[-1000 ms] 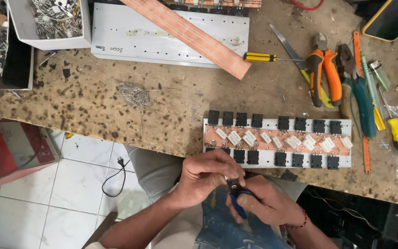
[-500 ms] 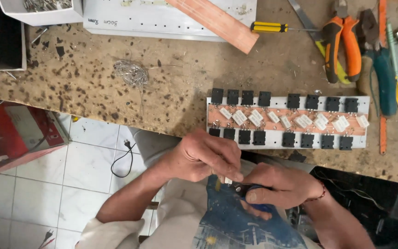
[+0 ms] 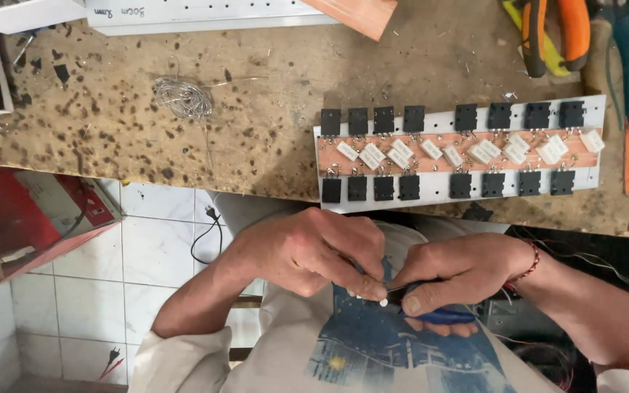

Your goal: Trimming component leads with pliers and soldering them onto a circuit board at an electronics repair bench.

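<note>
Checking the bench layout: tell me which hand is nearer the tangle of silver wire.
Left. The left hand is below and right of the tangle of silver wire, off the bench edge; the right hand is farther right, gripping a blue-handled tool.

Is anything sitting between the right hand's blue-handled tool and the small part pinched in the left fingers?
Nothing visible does. The left hand pinches a small silvery part at its fingertips, and the blue-handled tool in the right hand reaches straight to it over the lap, below the bench edge.
</note>
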